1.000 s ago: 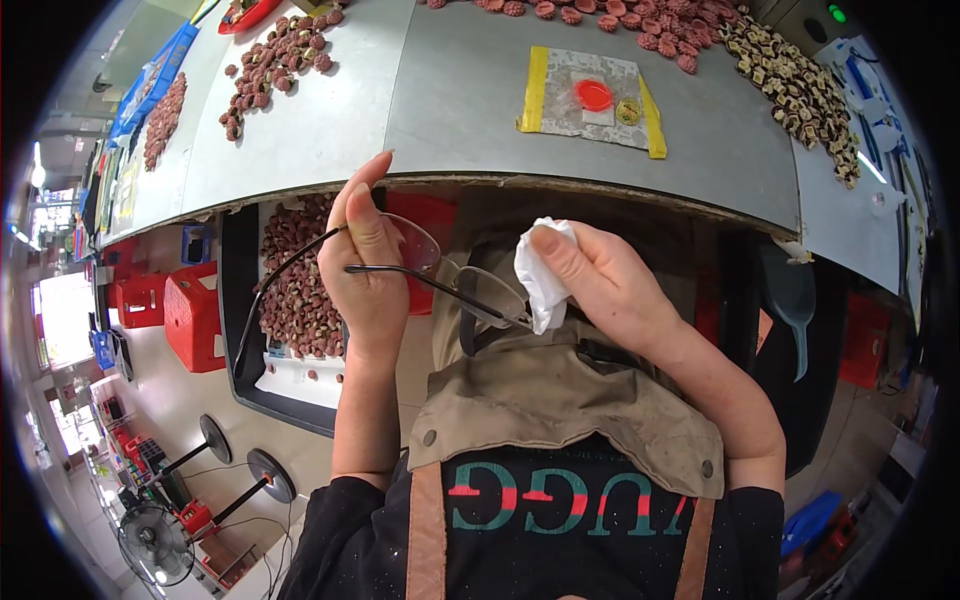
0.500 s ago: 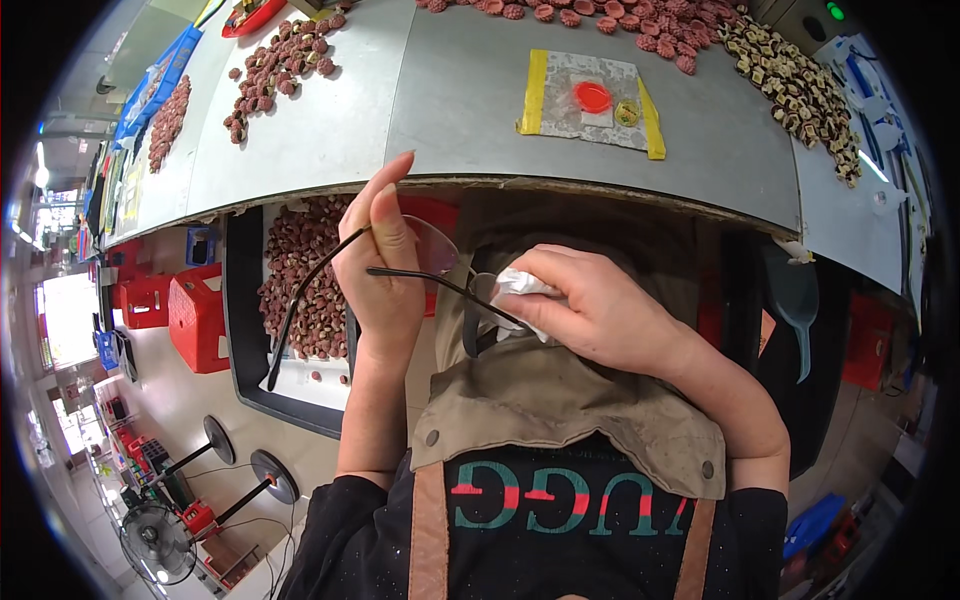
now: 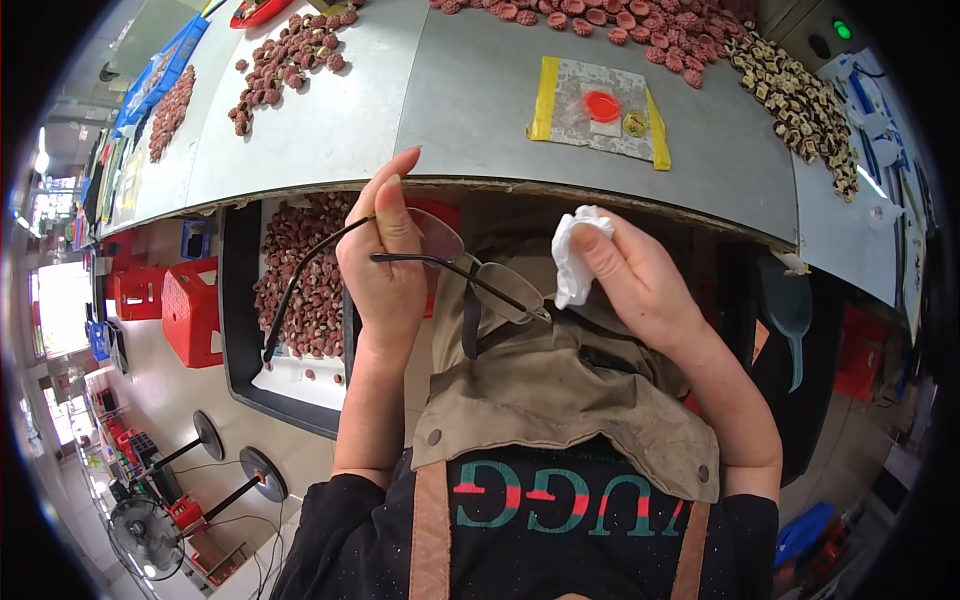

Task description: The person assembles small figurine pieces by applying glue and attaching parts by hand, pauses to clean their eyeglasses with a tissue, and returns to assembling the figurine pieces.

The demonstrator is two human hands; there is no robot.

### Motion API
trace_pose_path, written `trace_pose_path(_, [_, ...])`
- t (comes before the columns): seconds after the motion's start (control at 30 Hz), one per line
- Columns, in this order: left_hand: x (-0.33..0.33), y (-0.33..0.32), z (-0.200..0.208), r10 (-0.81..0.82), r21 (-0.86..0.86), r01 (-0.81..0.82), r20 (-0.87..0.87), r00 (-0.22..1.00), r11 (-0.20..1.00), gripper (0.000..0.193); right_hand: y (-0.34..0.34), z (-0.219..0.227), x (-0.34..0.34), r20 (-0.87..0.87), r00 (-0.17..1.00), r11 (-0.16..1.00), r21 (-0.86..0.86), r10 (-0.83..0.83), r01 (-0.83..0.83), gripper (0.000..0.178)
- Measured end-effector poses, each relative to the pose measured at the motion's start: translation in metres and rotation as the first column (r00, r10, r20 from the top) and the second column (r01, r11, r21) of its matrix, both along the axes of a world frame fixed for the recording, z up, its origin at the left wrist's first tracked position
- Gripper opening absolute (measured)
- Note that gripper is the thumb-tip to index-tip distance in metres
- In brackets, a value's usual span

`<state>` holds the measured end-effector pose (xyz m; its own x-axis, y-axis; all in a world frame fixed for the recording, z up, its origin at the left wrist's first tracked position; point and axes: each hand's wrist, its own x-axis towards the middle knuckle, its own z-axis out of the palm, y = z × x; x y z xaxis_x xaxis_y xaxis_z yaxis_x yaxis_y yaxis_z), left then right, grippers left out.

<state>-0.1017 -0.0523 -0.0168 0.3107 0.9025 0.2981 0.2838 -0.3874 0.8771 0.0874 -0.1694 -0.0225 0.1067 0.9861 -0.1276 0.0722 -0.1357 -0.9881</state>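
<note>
Over my lap, in front of the table edge, my left hand (image 3: 385, 265) grips a pair of eyeglasses (image 3: 507, 290) by one side, thumb and fingers pinching near a lens. Both dark temples are unfolded and point apart, one down to the left, the other crossing toward the right lens. My right hand (image 3: 640, 275) pinches a crumpled white tissue (image 3: 574, 262) between thumb and fingers. The tissue is held just right of the glasses, apart from the lenses. My brown apron (image 3: 560, 400) lies under both hands.
On the grey table (image 3: 480, 110) lie dark red ridged pieces (image 3: 290, 65), pink cup-shaped pieces (image 3: 640, 25), cream-and-dark pieces (image 3: 800, 100), and a taped board (image 3: 600, 108). Below left are a black-rimmed bin (image 3: 240, 350) of ridged pieces and a red stool (image 3: 190, 312). A grey-blue dustpan (image 3: 788, 310) hangs right.
My right hand has drawn the tissue off the right lens and moved up and to the right. The glasses stay in my left hand, nearly in place; the right lens is now uncovered.
</note>
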Motion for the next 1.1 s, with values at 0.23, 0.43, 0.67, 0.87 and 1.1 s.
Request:
trace_pose_path(0.23, [0.004, 0.012, -0.009, 0.017, 0.177, 0.018, -0.196, 0.980, 0.984, 0.032, 0.004, 0.022, 0.001, 0.130, 0.991, 0.989, 0.144, 0.000, -0.019, 0.019])
trace_pose_path(0.43, [0.005, 0.019, 0.012, 0.066, 0.236, -0.031, -0.141, 0.988, 0.971, 0.029, 0.019, 0.044, -0.004, 0.270, 0.916, 0.935, 0.110, 0.297, -0.336, 0.017])
trace_pose_path(0.67, [-0.009, 0.027, 0.023, 0.103, 0.230, -0.087, -0.056, 0.993, 0.969, 0.039, 0.006, 0.048, 0.003, 0.195, 0.894, 0.883, 0.174, 0.404, -0.437, 0.024])
trace_pose_path(0.87, [-0.012, 0.038, 0.053, 0.157, 0.336, -0.191, 0.125, 0.980, 0.922, 0.039, 0.010, 0.074, 0.008, 0.037, 0.996, 0.984, 0.155, 0.084, -0.089, 0.029])
trace_pose_path(1.1, [-0.006, 0.059, 0.101, 0.096, 0.548, -0.224, 0.253, 0.963, 0.806, 0.039, 0.020, 0.102, 0.021, -0.208, 0.978, 0.927, 0.369, 0.015, 0.064, 0.022])
